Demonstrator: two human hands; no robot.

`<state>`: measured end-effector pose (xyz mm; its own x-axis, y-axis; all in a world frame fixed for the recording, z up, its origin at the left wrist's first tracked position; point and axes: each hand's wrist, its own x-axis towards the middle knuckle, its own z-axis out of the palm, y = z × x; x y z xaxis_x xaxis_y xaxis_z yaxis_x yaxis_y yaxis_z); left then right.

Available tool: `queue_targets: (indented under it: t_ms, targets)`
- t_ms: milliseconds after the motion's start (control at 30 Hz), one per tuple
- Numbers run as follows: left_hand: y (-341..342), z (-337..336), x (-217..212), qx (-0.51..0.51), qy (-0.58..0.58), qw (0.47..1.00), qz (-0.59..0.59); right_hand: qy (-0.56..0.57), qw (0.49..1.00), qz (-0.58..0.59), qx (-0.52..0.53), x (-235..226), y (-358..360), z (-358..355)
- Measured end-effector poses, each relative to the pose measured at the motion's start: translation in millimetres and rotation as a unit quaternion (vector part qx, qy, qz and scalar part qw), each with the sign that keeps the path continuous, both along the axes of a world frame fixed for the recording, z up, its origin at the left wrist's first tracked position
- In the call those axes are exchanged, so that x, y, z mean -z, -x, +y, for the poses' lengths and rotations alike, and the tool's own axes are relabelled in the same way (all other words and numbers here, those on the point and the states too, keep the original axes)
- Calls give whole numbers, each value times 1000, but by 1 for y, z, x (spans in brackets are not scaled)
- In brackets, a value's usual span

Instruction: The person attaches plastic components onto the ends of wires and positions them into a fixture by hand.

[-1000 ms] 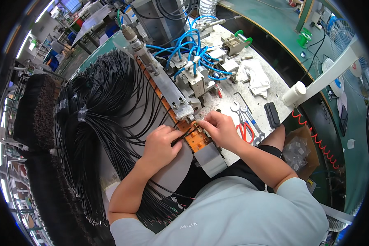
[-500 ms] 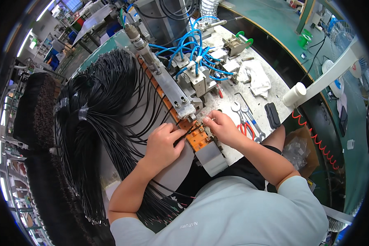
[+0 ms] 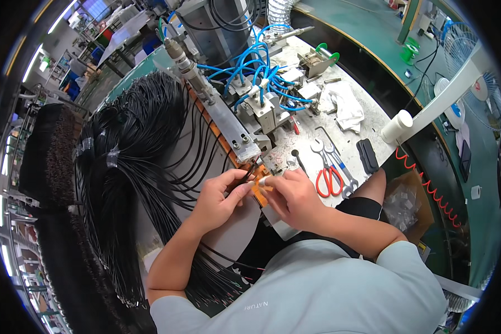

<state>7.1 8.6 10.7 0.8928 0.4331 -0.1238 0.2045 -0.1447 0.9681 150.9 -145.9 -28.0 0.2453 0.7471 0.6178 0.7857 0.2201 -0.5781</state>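
Note:
My left hand [image 3: 220,201] is closed, its thumb and forefinger pinching a black cable [image 3: 251,168] over the orange fixture rail [image 3: 259,196]. Right against it, my right hand [image 3: 298,196] is closed too, fingertips meeting the left thumb above the rail. A small white piece [image 3: 263,181] shows at the right fingertips; whether it is held or worn on a finger is unclear. Just beyond the hands ends a long metal bar [image 3: 222,119] with a cylinder, lying along the rail. Several black cables run from the rail into a thick cable bundle [image 3: 142,111] on my left.
Blue air tubes [image 3: 250,61] feed the metal machine ahead. Right of my hands lie red-handled pliers [image 3: 329,182], wrenches [image 3: 318,147], a black case [image 3: 367,156] and a white cloth [image 3: 347,109]. A cardboard box [image 3: 420,209] with plastic bags and a red coiled hose [image 3: 428,193] are farther right.
My right hand has moved left and slightly nearer, joining the left fingertips over the rail and uncovering the pliers' handles. The left hand has shifted only a little.

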Motion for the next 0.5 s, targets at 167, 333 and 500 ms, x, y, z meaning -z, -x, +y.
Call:
queue_targets:
  t_ms: [167,333,500]
  targets:
    - [-1,-5,3,17,-103,994,-28,33,997,67,6,6,3,5]
    - [0,-7,-3,-8,-85,996,-2,64,988,142,0,2,7,3]
    - [1,-5,-3,-31,-61,998,-3,48,989,138,-4,-1,9,5]
